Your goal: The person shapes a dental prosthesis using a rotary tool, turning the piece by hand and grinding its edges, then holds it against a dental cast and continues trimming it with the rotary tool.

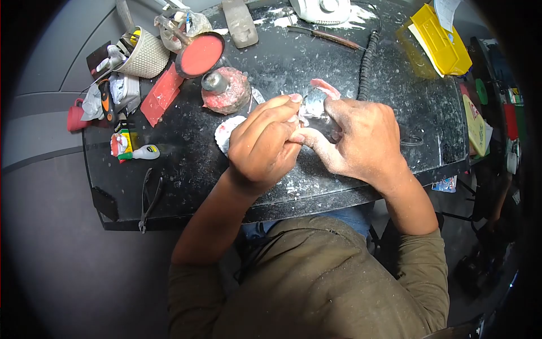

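Silver-grey and shiny, a small piece (pixel 314 105) is held up over the middle of the black table (pixel 195 183). The left hand (pixel 262 141) is curled, with its fingertips pinched in on the piece. The right hand (pixel 364 133) is bent round the other side, its thumb and pointer finger holding it too. Fingers hide so much that I can't tell which way the piece is longest. Beside it, a bent pink strip (pixel 326 88) runs longways left to right, its loose tip pointing to the table's far left corner. Pliers (pixel 145 203) lie by the near left corner.
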Action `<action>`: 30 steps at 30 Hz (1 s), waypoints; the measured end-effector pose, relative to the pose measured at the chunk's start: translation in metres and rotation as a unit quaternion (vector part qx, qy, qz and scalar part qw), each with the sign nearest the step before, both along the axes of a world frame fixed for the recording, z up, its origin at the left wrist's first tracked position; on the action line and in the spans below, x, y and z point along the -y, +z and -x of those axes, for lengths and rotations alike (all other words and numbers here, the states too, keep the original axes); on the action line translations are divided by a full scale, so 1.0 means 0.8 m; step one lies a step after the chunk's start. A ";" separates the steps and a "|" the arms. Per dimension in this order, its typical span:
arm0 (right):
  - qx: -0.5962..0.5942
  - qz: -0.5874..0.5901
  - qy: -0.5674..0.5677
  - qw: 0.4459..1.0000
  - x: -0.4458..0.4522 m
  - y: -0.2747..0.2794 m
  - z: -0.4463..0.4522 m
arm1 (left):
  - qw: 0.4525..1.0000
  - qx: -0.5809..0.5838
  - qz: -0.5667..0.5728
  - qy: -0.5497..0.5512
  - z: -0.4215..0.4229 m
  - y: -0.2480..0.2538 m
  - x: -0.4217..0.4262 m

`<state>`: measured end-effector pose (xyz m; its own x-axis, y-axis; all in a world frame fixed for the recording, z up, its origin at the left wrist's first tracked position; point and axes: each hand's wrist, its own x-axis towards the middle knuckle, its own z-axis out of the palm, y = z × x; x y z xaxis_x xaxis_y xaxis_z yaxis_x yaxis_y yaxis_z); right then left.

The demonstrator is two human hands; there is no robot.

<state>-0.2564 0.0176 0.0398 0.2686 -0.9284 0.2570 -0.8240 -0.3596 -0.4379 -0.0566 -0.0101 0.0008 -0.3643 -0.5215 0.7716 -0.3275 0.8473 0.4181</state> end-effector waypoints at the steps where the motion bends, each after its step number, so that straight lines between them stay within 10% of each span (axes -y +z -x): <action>1: 0.002 -0.005 -0.001 1.000 0.000 0.000 0.000 | 1.000 0.000 0.000 0.000 0.000 0.000 0.000; 30: -0.004 0.005 -0.010 1.000 0.000 0.000 0.000 | 1.000 -0.016 -0.015 0.000 0.000 -0.003 -0.001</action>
